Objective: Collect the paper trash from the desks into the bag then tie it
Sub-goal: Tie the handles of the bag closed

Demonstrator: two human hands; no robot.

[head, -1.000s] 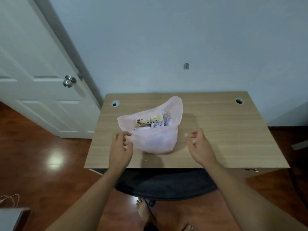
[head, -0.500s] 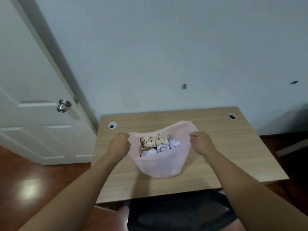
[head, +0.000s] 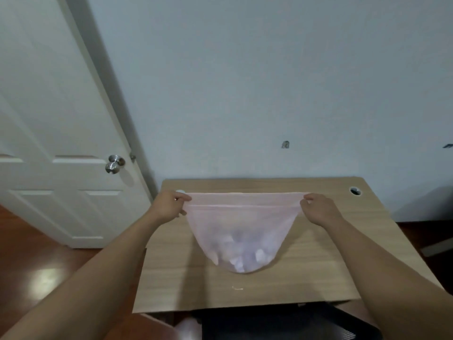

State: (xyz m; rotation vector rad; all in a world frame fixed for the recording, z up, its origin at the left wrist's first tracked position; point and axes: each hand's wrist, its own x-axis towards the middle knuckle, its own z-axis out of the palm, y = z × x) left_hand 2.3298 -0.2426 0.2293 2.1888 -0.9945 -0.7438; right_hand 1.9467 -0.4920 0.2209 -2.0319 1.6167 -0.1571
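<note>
A thin pink plastic bag point(head: 241, 227) hangs over the wooden desk point(head: 318, 266), its mouth stretched flat into a straight line. Pale crumpled paper shows through the plastic at its bottom. My left hand point(head: 169, 204) pinches the left corner of the bag's top edge. My right hand point(head: 318, 208) pinches the right corner. The two sides of the mouth lie together, so the inside of the bag is hidden from above.
A white door point(head: 56, 143) with a metal knob point(head: 114, 163) stands at the left. The desk backs onto a pale wall and has a cable hole point(head: 355, 191) at its far right. A dark chair seat point(head: 282, 322) sits under the desk's near edge.
Both hands went from hovering by the open bag to gripping its rim, then pulled apart and up, stretching the mouth flat and lifting the bag. The view tilted upward.
</note>
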